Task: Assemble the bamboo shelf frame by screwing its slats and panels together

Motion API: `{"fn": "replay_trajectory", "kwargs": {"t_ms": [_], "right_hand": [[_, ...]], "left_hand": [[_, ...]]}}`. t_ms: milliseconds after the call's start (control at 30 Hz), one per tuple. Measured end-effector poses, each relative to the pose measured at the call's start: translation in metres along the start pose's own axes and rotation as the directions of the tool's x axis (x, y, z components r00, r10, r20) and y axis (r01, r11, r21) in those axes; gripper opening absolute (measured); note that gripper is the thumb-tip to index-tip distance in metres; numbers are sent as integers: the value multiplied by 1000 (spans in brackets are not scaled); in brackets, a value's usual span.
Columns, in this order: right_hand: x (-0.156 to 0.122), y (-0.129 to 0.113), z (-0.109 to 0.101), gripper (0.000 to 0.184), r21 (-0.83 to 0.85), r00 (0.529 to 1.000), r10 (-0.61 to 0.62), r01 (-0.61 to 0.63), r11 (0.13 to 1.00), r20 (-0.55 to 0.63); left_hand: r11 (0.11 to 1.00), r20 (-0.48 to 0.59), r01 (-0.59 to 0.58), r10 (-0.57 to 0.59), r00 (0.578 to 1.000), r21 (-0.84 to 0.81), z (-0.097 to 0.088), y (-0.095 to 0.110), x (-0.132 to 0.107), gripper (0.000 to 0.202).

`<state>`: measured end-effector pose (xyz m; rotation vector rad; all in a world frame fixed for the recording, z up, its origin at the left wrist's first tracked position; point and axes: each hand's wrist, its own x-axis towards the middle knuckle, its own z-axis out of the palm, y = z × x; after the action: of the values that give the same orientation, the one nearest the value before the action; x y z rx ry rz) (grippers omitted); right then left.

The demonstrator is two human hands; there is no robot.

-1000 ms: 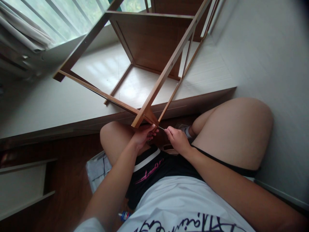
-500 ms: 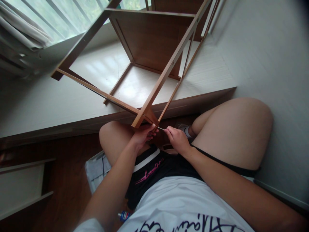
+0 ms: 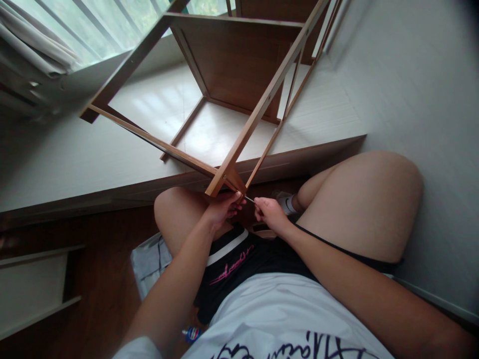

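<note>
A brown wooden frame (image 3: 258,114) with slim rails and panels leans toward me, tilted, its near corner above my lap. At that corner my left hand (image 3: 223,207) is closed around the lower end of the wood, thumb on top. My right hand (image 3: 272,215) grips a thin metal tool (image 3: 249,199), perhaps a screwdriver or hex key; its handle is hidden in the fist. The tool's tip meets the wood right beside my left fingertips. Whatever fastener lies under the tip is too small to make out.
The frame rests on a pale raised ledge (image 3: 127,144) below a window (image 3: 112,25) with a curtain (image 3: 37,40). A grey wall (image 3: 419,99) rises at the right. A Pepsi-labelled bottle (image 3: 192,334) lies near my left side, and a white shelf-like piece (image 3: 33,294) stands far left.
My right hand has turned slightly about the tool, its fingers shifting a little. The left hand and the wooden frame stay almost where they were.
</note>
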<state>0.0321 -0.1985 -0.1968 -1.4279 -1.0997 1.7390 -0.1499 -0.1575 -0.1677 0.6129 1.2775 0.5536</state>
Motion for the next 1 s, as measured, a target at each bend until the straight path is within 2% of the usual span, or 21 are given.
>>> {"fn": "replay_trajectory", "kwargs": {"t_ms": [33,67,133,200,267,300,367,433,467,500,567,667,800,1000], "right_hand": [[1,1,1,37,206,989,91,-113,972,117],[2,1,1,36,365,960,143,-226,903,241],[3,2,0,33,537,889,157,-392,747,431],[3,1,-1,33,592,854,151,-462,660,498],[3,1,-2,33,580,873,183,-443,683,452],[3,2,-1,34,550,902,205,-398,734,379],[2,3,-1,36,404,969,198,-242,882,150],[0,2,-2,40,108,995,62,-53,993,-79],[-1,2,-3,41,-70,989,-36,26,997,-146],[-2,0,-5,42,-242,976,-131,86,966,-176],[-4,-3,-7,40,-513,950,-265,147,846,-166],[-4,-5,-8,35,-732,936,-337,158,662,-102],[-5,-5,-5,36,-836,936,-349,158,525,-43],[-6,-5,-5,37,-871,925,-377,156,467,-37]], "left_hand": [[1000,0,-1,1,1000,3,0,0,0,38],[1000,0,-3,3,1000,5,-1,0,0,39],[1000,-2,-5,5,1000,10,-1,0,0,39],[1000,-9,-8,9,1000,10,0,2,0,39],[1000,-22,-4,4,1000,7,1,3,-1,39],[1000,-30,0,1,1000,5,1,3,-2,40],[1000,-38,4,-4,999,4,1,4,-2,41],[1000,-35,3,-3,999,7,0,3,-1,41],[1000,-32,2,-2,999,8,-1,2,-1,42],[1000,-29,0,1,1000,11,-1,1,-1,42],[1000,-24,-11,12,1000,15,-3,0,0,42],[1000,-11,-23,23,1000,16,-4,-1,0,40],[1000,-14,-15,15,1000,17,-4,-1,0,38],[1000,-24,-12,12,1000,10,-3,0,0,38]]}}
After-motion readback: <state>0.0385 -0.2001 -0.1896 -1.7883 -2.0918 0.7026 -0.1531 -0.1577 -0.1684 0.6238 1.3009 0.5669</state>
